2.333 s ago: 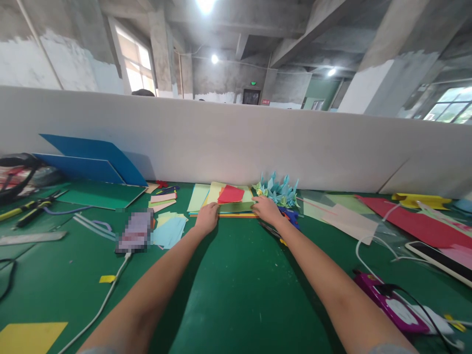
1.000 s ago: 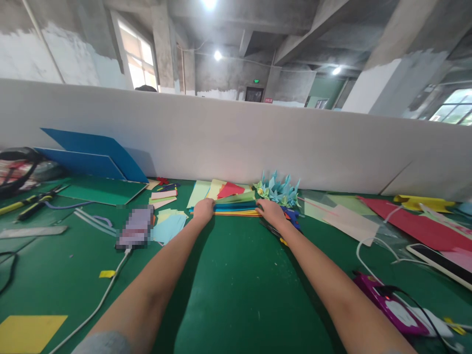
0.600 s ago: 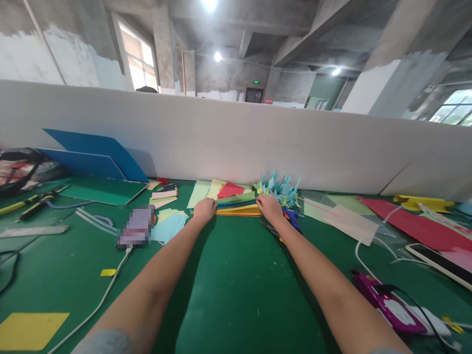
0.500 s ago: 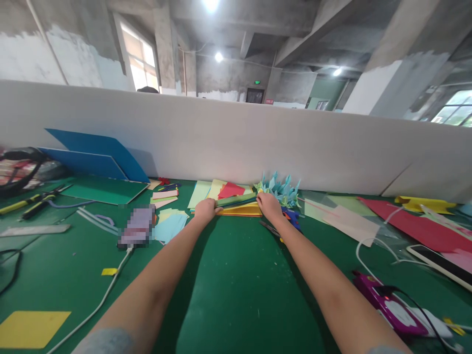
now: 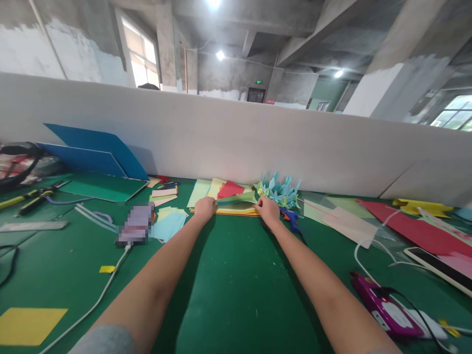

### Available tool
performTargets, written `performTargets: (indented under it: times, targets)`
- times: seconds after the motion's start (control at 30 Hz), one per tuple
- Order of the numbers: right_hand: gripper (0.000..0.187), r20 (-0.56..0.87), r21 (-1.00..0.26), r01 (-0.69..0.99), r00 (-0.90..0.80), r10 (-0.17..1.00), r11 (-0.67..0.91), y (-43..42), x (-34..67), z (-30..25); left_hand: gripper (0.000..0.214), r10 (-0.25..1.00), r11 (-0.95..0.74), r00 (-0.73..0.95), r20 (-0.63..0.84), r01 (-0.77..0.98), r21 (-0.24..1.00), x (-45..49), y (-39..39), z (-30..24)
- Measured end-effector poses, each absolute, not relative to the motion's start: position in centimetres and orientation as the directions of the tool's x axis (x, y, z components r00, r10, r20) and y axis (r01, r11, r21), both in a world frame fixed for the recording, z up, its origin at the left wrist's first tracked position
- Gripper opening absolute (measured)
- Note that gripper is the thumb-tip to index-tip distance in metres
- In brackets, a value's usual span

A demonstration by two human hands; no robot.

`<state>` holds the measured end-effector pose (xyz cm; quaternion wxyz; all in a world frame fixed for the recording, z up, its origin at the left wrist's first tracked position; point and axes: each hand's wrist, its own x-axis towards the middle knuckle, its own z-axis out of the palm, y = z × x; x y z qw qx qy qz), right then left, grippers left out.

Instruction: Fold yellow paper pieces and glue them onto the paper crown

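Between my two hands stretches some green paper (image 5: 236, 198), bowed at its near edge. My left hand (image 5: 205, 209) pinches its left end, and the fingers of my right hand (image 5: 268, 211) are closed on the right end. Right beneath lies a stack of yellow and orange paper (image 5: 238, 212). A red piece of paper (image 5: 230, 189) rests behind the green one. Just past my right hand sit folded light-blue paper shapes (image 5: 282, 191), with a blue tool (image 5: 291, 218), perhaps a glue gun, partly covered by my wrist.
Light-blue paper squares (image 5: 170, 227) and a charging phone (image 5: 135, 223) lie on the left, before blue boards (image 5: 92, 157). To the right are red paper (image 5: 416, 223), another phone (image 5: 438, 268) and a purple device (image 5: 387, 307) with cables. A white partition (image 5: 221, 132) borders the back.
The green paper has gone from a narrow folded strip to a more opened, bowed shape. Both hands stay at its ends. The scissors near my right wrist are now mostly hidden.
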<state>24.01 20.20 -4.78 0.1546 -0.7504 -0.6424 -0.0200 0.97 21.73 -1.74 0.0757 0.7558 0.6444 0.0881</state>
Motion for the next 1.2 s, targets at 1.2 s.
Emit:
performTargets:
  times: [1.2]
  targets:
    - [0.033,0.053,-0.797,0.590,0.281,0.958,-0.129,21.7,21.8,-4.8,0.032,0.999,-0.038,0.043,-0.003,0.910,0.413,-0.1,22.7,-2.3]
